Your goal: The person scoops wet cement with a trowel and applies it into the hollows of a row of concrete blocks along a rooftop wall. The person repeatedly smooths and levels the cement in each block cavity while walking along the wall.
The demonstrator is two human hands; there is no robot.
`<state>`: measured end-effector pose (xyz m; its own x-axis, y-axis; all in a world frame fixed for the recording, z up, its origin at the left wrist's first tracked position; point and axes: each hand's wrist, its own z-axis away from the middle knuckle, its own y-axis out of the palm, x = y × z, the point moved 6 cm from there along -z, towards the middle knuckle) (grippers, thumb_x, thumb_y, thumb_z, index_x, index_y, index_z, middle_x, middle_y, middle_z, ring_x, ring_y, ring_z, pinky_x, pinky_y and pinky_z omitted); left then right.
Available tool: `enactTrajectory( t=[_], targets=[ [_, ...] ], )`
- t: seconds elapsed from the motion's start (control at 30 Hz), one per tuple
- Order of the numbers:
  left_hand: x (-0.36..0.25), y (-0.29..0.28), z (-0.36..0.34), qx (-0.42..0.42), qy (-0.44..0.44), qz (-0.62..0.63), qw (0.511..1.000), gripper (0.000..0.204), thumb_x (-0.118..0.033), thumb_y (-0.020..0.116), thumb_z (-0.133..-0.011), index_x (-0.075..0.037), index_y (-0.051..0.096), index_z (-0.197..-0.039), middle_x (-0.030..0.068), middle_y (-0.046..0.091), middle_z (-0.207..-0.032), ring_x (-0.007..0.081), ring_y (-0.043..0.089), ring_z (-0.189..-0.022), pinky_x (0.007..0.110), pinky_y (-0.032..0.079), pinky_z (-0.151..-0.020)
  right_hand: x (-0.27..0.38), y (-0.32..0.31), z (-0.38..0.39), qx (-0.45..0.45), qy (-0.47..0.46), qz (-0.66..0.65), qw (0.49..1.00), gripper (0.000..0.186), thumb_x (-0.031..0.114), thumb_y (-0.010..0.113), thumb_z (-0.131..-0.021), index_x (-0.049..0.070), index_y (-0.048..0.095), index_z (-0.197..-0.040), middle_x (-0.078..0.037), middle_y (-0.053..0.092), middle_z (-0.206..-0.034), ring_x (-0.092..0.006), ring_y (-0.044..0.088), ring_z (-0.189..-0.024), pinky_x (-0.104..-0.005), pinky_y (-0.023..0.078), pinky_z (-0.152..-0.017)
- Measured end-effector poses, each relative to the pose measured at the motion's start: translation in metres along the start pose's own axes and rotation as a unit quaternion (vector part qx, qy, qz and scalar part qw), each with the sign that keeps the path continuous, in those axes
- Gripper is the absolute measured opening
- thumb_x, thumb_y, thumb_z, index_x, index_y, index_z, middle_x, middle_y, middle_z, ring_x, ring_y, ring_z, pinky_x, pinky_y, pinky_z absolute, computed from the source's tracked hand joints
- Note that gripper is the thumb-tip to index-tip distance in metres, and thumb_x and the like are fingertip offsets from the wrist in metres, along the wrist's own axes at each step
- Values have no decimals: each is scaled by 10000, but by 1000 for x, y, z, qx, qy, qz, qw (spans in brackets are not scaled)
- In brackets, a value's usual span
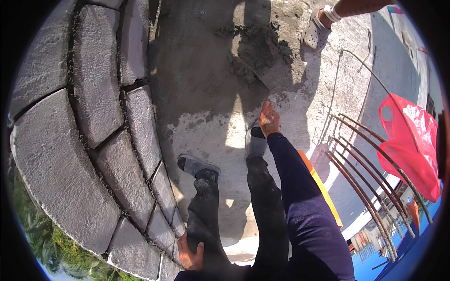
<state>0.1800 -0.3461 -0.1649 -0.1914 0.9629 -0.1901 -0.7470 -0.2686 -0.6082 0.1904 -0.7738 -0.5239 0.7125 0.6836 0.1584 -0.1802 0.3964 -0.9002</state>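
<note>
My right hand [269, 119] reaches forward, its fingers closed around the handle of a trowel [257, 84]. The trowel's blade is smeared grey and lies in wet mortar, so its outline is only partly visible. Just beyond it sits a lumpy heap of dark mortar [258, 44] on the concrete floor. My left hand [190, 253] rests against my left leg, close to the block wall, with thumb and fingers apart and nothing in them.
A grey block wall [98, 75] with open joints rises on the left. Bent steel bars [370, 173] stick up at right, near a pink plastic bag [408, 140]. A yellow strip [321, 187] lies beside my right arm. Another person's foot in a clog [316, 33] stands far right.
</note>
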Motion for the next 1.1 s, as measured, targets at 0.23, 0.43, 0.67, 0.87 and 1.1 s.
enactTrajectory(
  t=[0.23,0.43,0.67,0.87,1.1],
  targets=[
    [3,-7,-5,-10,7,23,1000,595,-175,669,-694,19,437,-1206,235,473,-1139,396,469,-1066,422,382,-927,-75,-45,37,89,116,-210,967,338,77,569,-747,-29,477,-1054,-180,582,-729,-267,605,-586,-353,488,-503],
    [6,-9,-2,4,-18,39,999,600,-163,642,-726,31,403,-1242,218,477,-1144,357,470,-1069,406,365,-938,-29,40,6,226,206,-567,765,175,70,579,-784,-15,465,-887,-57,494,-587,-167,498,-443,-324,417,-398],
    [19,-13,-5,3,-10,18,1000,586,-204,625,-755,34,401,-1241,223,475,-1150,356,476,-1071,404,367,-933,-73,14,16,257,178,-460,831,88,63,544,-739,14,513,-806,-70,518,-576,-153,503,-432,-303,400,-372],
    [14,-13,-5,6,-1,19,1000,609,-255,624,-761,32,395,-1248,223,473,-1162,362,470,-1086,404,359,-944,-69,52,27,246,181,-493,815,97,70,540,-735,3,511,-800,-85,532,-601,-171,508,-442,-342,420,-410],
    [17,-14,-8,-21,13,-20,999,616,-306,613,-779,39,403,-1244,224,478,-1167,371,462,-1100,409,353,-949,-62,22,11,252,103,-398,876,94,38,520,-748,0,494,-830,-68,510,-579,-159,491,-403,-322,411,-392]
  ],
)
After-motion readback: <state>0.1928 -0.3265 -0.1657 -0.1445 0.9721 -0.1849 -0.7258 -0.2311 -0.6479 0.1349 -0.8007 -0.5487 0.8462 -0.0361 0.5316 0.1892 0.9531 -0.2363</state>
